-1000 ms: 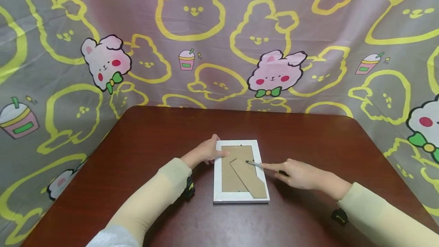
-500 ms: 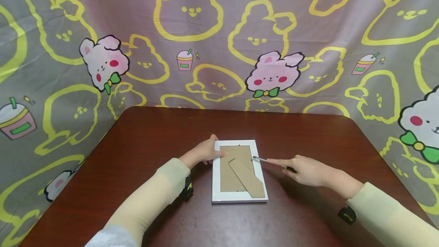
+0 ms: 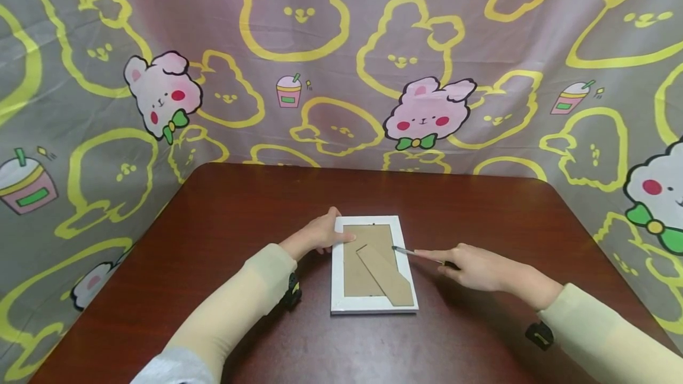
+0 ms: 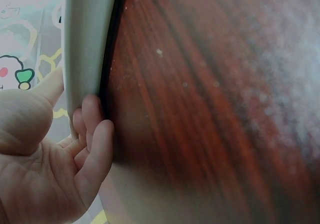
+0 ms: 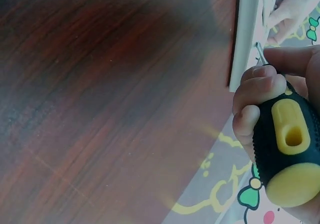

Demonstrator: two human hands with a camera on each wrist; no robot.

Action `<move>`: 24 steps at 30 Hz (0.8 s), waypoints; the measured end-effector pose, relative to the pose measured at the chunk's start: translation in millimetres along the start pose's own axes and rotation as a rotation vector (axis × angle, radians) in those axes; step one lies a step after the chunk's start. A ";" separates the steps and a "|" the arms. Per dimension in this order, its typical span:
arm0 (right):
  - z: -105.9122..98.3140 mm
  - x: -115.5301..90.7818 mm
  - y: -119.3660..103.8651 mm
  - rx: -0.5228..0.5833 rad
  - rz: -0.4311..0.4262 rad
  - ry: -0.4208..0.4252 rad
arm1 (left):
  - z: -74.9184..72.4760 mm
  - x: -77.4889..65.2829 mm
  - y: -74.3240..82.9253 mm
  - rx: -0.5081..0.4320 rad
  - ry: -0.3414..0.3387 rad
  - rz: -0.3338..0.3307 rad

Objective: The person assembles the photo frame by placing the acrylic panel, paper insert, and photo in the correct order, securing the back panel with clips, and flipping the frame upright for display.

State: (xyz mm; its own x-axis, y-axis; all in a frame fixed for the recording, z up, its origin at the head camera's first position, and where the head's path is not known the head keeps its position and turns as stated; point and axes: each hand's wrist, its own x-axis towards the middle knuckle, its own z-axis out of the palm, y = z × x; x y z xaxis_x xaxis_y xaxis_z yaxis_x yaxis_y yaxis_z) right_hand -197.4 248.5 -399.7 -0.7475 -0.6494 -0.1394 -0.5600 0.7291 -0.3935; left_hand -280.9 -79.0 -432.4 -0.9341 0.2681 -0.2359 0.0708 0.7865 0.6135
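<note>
A white photo frame lies face down on the table, its brown backing board and slanted stand leg facing up. My left hand holds the frame's left edge, thumb over the rim onto the board; in the left wrist view its fingers lie against the frame's side. A screwdriver with a black and yellow handle is gripped in my right hand, index finger stretched along the shaft. The tip points at the board's right edge, near a small dark tab; whether it touches cannot be seen.
The dark red-brown wooden table reaches back to a patterned cloth with bunny drawings, which hangs behind and along both sides. A dark wrist device sits under the right sleeve.
From over the board, the screwdriver tip has shifted right to the board's right edge, then slightly down. My right hand moved right with it. My left hand stays on the frame.
</note>
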 end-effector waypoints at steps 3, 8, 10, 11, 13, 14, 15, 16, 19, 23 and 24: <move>0.8 -0.3 1.2 0.025 0.009 -0.005 | -0.7 0.0 1.1 0.001 -0.003 0.001; 0.6 0.0 2.0 0.012 0.005 0.004 | -1.5 -0.6 2.2 0.007 -0.009 0.001; 0.1 0.2 1.6 -0.001 -0.004 0.010 | -1.3 -0.4 2.7 0.010 -0.009 0.000; -0.1 0.2 1.3 -0.008 -0.009 0.012 | -1.2 -0.7 2.9 0.011 -0.009 -0.001; -0.7 0.4 0.6 -0.015 -0.012 0.010 | -1.0 -1.3 3.5 0.015 -0.009 -0.002; -1.1 0.6 0.0 -0.014 -0.008 0.004 | -0.9 -1.4 3.8 0.018 -0.010 -0.003; -1.6 0.9 -0.4 -0.012 -0.003 -0.003 | -0.8 -1.7 4.1 0.019 -0.011 -0.003; -2.3 1.4 -0.9 -0.013 0.000 -0.009 | -0.7 -2.1 4.4 0.022 -0.013 -0.004; -6.2 3.3 -3.4 -0.020 0.008 -0.030 | -0.9 -2.9 4.7 0.024 -0.014 -0.006; -13.5 6.9 -8.4 -0.055 0.013 -0.054 | -1.1 -3.9 5.2 0.016 -0.013 -0.008; -15.2 7.8 -9.9 -0.067 0.015 -0.061 | -1.0 -3.9 5.2 0.016 -0.013 -0.009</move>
State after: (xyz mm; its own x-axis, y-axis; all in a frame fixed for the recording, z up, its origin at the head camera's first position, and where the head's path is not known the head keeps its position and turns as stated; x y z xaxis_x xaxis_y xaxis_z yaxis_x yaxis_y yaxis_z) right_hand -203.2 239.5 -383.2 -0.7338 -0.6491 -0.2005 -0.5734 0.7501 -0.3295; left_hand -277.2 -76.5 -427.5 -0.9302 0.2680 -0.2510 0.0682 0.7978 0.5990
